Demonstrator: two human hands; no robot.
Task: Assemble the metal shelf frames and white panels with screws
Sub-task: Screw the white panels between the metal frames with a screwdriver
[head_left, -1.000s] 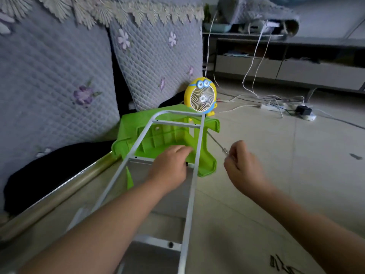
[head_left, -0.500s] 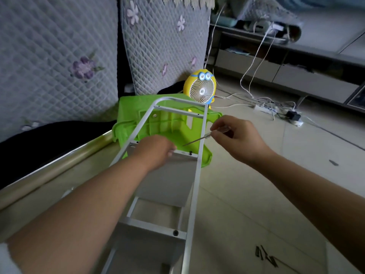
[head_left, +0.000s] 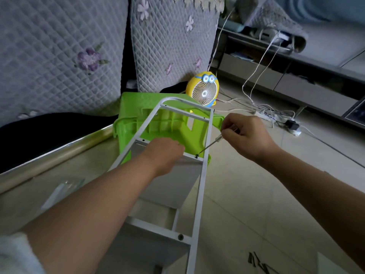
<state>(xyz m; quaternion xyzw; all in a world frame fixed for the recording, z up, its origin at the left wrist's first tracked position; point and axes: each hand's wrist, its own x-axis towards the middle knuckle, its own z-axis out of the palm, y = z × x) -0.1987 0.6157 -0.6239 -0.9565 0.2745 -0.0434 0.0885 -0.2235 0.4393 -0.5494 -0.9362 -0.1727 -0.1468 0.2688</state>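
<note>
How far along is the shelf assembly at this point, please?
Done: the nearest crossbar carries a seated screw. In hand: the right hand sets a screwdriver on the middle screw while the left hand holds the white panel. Left: the top crossbar shows no panel.

The stool [head_left: 138, 103] is showing bright green, the frame [head_left: 204, 175] white, the fan [head_left: 204, 91] yellow, the quilted cover [head_left: 59, 46] grey, purple-flowered.

Two bare hands: left hand [head_left: 165, 153], right hand [head_left: 246, 133]. One thin metal screwdriver [head_left: 209, 146]. One white metal shelf frame [head_left: 201, 190]. Two white flat panels [head_left: 173, 182]. One green plastic stool [head_left: 177, 127]. One yellow round fan [head_left: 204, 92]. Loose dark screws [head_left: 256, 264], count unclear.
</note>
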